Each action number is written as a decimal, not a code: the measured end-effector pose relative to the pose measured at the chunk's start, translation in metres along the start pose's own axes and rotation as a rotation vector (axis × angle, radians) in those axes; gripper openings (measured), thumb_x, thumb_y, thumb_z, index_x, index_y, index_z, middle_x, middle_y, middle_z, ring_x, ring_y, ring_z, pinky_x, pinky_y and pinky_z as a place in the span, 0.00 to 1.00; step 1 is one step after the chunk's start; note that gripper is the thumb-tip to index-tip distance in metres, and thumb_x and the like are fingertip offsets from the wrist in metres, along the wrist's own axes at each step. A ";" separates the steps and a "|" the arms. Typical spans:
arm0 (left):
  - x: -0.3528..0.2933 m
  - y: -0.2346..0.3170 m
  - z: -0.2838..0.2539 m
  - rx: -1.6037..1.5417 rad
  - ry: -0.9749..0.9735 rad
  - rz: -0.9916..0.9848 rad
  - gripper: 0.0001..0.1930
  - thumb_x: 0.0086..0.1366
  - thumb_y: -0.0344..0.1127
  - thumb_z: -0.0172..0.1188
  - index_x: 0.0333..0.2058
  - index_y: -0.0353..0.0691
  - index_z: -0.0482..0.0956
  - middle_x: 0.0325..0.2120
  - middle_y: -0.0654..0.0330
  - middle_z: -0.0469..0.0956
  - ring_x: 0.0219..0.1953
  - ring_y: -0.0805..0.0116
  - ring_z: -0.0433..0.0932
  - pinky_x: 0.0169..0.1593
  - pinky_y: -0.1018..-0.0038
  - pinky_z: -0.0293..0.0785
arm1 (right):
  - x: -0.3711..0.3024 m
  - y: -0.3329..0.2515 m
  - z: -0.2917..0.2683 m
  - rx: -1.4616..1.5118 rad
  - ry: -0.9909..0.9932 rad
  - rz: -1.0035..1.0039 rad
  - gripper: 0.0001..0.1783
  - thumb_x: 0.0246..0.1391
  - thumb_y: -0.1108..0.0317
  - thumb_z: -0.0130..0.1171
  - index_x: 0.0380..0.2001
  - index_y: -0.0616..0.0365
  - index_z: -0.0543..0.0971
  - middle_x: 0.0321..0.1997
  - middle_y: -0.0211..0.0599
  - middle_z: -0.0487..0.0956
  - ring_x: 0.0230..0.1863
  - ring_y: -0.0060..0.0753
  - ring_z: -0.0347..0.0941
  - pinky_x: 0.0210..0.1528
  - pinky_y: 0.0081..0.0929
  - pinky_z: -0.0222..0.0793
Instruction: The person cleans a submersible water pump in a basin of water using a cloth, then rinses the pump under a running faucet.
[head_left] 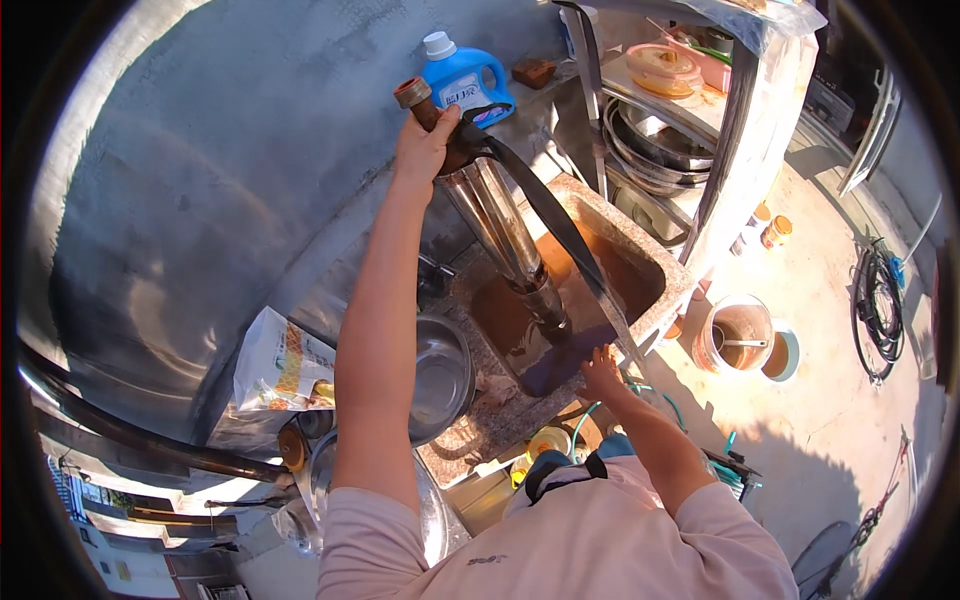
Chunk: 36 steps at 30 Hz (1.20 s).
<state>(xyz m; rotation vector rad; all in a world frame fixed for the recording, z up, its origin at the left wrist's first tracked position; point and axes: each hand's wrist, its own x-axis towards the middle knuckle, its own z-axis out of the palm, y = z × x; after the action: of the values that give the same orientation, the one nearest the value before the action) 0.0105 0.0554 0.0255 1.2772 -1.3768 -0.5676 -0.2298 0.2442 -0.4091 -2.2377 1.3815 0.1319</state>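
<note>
A long metal submersible pump (495, 225) stands tilted in the stone sink (568, 192), its lower end down in the brown water (625, 270). My left hand (425, 150) is closed around its narrow neck, just below the rusty threaded outlet. From the neck a flat black strap or cable (550, 205) runs down across the sink to the front right rim. Close to that rim is my right hand (601, 378), fingers apart, with the strap passing beside it. I cannot see anything held in it.
A blue detergent jug (467, 82) stands behind the pump. Metal basins (440, 375) and a white printed bag (280, 360) are at the left. On the right are a shelf rack with pans (660, 135), a bucket (735, 335) and a coiled black hose (880, 305).
</note>
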 end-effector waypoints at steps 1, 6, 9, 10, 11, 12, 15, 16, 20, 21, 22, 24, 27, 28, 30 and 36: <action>-0.003 0.002 0.001 0.023 -0.017 0.009 0.16 0.61 0.47 0.66 0.37 0.43 0.73 0.34 0.65 0.75 0.39 0.74 0.71 0.46 0.74 0.67 | -0.003 0.003 -0.009 0.039 -0.046 -0.025 0.42 0.39 0.48 0.72 0.55 0.59 0.72 0.69 0.70 0.53 0.72 0.74 0.39 0.71 0.63 0.40; -0.006 -0.009 0.004 -0.023 -0.014 0.129 0.16 0.63 0.46 0.65 0.38 0.41 0.74 0.33 0.65 0.76 0.39 0.73 0.72 0.47 0.72 0.67 | -0.010 -0.017 -0.083 0.415 0.001 -0.362 0.24 0.53 0.59 0.64 0.51 0.57 0.76 0.51 0.57 0.74 0.47 0.53 0.73 0.47 0.44 0.71; -0.003 -0.022 -0.010 -0.023 0.019 0.222 0.23 0.59 0.47 0.68 0.42 0.34 0.74 0.35 0.58 0.80 0.39 0.68 0.77 0.46 0.70 0.72 | -0.033 -0.086 -0.205 0.559 0.224 -0.505 0.21 0.56 0.62 0.63 0.49 0.63 0.77 0.37 0.47 0.83 0.37 0.39 0.81 0.40 0.32 0.75; -0.003 -0.024 -0.003 -0.055 0.015 0.251 0.23 0.59 0.48 0.68 0.42 0.35 0.74 0.35 0.57 0.80 0.38 0.66 0.78 0.46 0.69 0.72 | -0.036 -0.092 -0.237 0.627 0.304 -0.470 0.21 0.56 0.63 0.63 0.49 0.64 0.77 0.36 0.46 0.83 0.34 0.35 0.80 0.40 0.30 0.75; -0.010 -0.020 0.006 -0.016 0.012 0.184 0.24 0.58 0.49 0.69 0.42 0.36 0.74 0.34 0.55 0.80 0.38 0.62 0.78 0.45 0.67 0.72 | -0.034 -0.099 -0.273 0.743 0.367 -0.494 0.21 0.57 0.63 0.63 0.50 0.63 0.76 0.37 0.42 0.83 0.36 0.28 0.80 0.40 0.27 0.74; -0.011 -0.022 0.006 0.001 0.036 0.198 0.25 0.57 0.50 0.69 0.42 0.36 0.74 0.34 0.53 0.80 0.38 0.60 0.79 0.44 0.66 0.73 | -0.045 -0.122 -0.318 0.764 0.463 -0.448 0.21 0.59 0.62 0.62 0.51 0.63 0.76 0.38 0.38 0.82 0.37 0.24 0.79 0.40 0.24 0.74; -0.023 -0.012 0.008 0.031 0.052 0.189 0.26 0.55 0.51 0.69 0.42 0.35 0.74 0.35 0.50 0.81 0.40 0.54 0.81 0.44 0.62 0.75 | -0.020 -0.152 -0.414 0.660 0.748 -0.574 0.25 0.59 0.58 0.62 0.54 0.60 0.74 0.39 0.39 0.80 0.39 0.29 0.79 0.42 0.26 0.74; -0.023 -0.013 0.007 0.015 0.052 0.210 0.26 0.55 0.51 0.69 0.42 0.35 0.74 0.36 0.50 0.81 0.41 0.54 0.81 0.45 0.62 0.75 | -0.009 -0.166 -0.443 0.404 0.930 -0.599 0.29 0.57 0.52 0.62 0.56 0.59 0.73 0.38 0.41 0.79 0.40 0.34 0.79 0.43 0.29 0.74; -0.029 -0.015 0.020 0.026 0.087 0.277 0.27 0.53 0.53 0.69 0.42 0.37 0.75 0.39 0.53 0.81 0.44 0.54 0.81 0.48 0.62 0.75 | 0.034 -0.210 -0.507 -0.052 1.095 -0.551 0.39 0.49 0.37 0.62 0.55 0.57 0.75 0.38 0.45 0.80 0.39 0.43 0.80 0.45 0.34 0.75; -0.031 -0.011 0.029 0.039 0.113 0.273 0.30 0.53 0.54 0.69 0.44 0.36 0.74 0.40 0.53 0.81 0.46 0.54 0.80 0.48 0.61 0.75 | 0.039 -0.213 -0.513 0.038 0.906 -0.432 0.37 0.48 0.38 0.62 0.51 0.57 0.77 0.38 0.46 0.81 0.39 0.42 0.80 0.45 0.34 0.75; -0.034 -0.007 0.024 0.077 0.062 0.203 0.32 0.54 0.52 0.70 0.49 0.36 0.70 0.43 0.52 0.79 0.49 0.55 0.78 0.51 0.63 0.73 | 0.047 -0.218 -0.515 0.130 0.710 -0.319 0.34 0.47 0.39 0.62 0.47 0.57 0.80 0.37 0.46 0.82 0.38 0.41 0.81 0.44 0.34 0.75; -0.041 -0.002 0.011 0.101 0.024 0.115 0.34 0.56 0.50 0.70 0.54 0.36 0.67 0.47 0.52 0.76 0.51 0.57 0.77 0.54 0.65 0.71 | 0.058 -0.221 -0.516 0.186 0.723 -0.252 0.30 0.48 0.42 0.62 0.43 0.57 0.82 0.37 0.46 0.83 0.37 0.40 0.81 0.43 0.34 0.76; -0.065 -0.022 -0.017 -0.425 -0.241 0.066 0.35 0.55 0.47 0.71 0.55 0.37 0.65 0.50 0.53 0.73 0.52 0.57 0.75 0.56 0.64 0.70 | 0.066 -0.226 -0.511 0.309 0.731 -0.175 0.24 0.49 0.49 0.60 0.35 0.61 0.84 0.31 0.40 0.84 0.35 0.36 0.82 0.40 0.31 0.77; -0.075 -0.045 -0.018 -0.405 -0.087 0.146 0.35 0.55 0.43 0.71 0.56 0.38 0.64 0.51 0.54 0.72 0.52 0.58 0.74 0.55 0.64 0.70 | 0.071 -0.228 -0.506 0.370 0.866 -0.148 0.24 0.48 0.50 0.59 0.35 0.63 0.84 0.28 0.37 0.84 0.33 0.34 0.82 0.39 0.30 0.77; -0.108 -0.099 -0.014 -0.427 0.131 0.108 0.33 0.55 0.37 0.70 0.56 0.39 0.64 0.50 0.55 0.72 0.52 0.61 0.73 0.55 0.65 0.70 | 0.077 -0.233 -0.495 0.409 0.977 -0.123 0.24 0.48 0.51 0.59 0.34 0.64 0.84 0.24 0.35 0.84 0.32 0.32 0.82 0.38 0.29 0.77; -0.271 -0.255 0.056 -0.090 0.193 -0.157 0.15 0.55 0.24 0.60 0.43 0.41 0.75 0.34 0.54 0.73 0.38 0.57 0.76 0.43 0.64 0.73 | 0.079 -0.232 -0.499 0.419 1.086 -0.252 0.19 0.50 0.59 0.59 0.31 0.67 0.84 0.22 0.37 0.83 0.23 0.27 0.81 0.31 0.23 0.78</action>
<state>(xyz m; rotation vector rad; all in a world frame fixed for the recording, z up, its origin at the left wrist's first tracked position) -0.0036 0.2049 -0.3195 1.3377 -1.0870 -0.5905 -0.0801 0.0320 0.0823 -2.0967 1.3500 -1.4955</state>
